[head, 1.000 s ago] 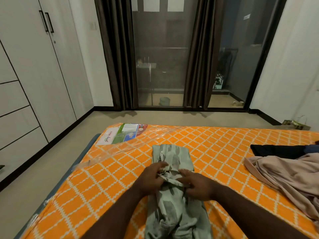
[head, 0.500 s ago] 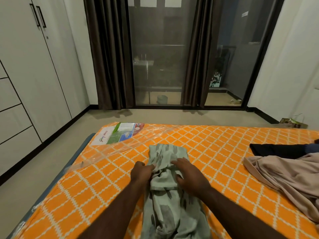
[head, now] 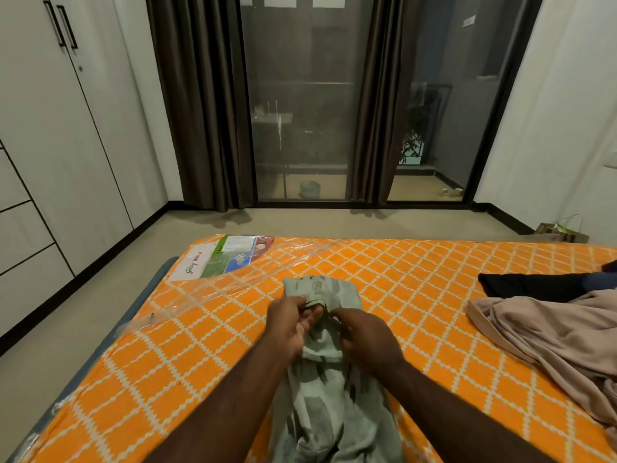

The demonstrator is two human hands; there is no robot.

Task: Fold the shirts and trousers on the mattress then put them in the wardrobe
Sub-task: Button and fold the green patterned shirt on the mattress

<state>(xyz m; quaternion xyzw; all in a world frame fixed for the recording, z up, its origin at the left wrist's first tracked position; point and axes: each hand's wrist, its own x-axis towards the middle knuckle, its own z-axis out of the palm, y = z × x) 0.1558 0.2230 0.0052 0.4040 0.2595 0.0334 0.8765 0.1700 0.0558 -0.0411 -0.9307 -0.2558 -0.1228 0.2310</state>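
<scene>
Orange checked mattress point(head: 417, 279) fills the foreground, with a white wardrobe point(head: 50, 145) along the left wall. A green garment point(head: 330, 406) lies lengthwise on it; the left hand point(head: 288, 324) and right hand point(head: 367, 339) both pinch a fold near its far end. A pink garment point(head: 551, 329) lies heaped at right.

I'm looking at a home bedroom: an orange-checked mattress point(head: 417, 279) with loose clothes point(head: 551, 329) on it, a white built-in wardrobe point(head: 50, 145) along the left wall, and dark curtains point(head: 200, 111) framing sliding glass doors point(head: 300, 111) onto a balcony point(head: 427, 188).
</scene>
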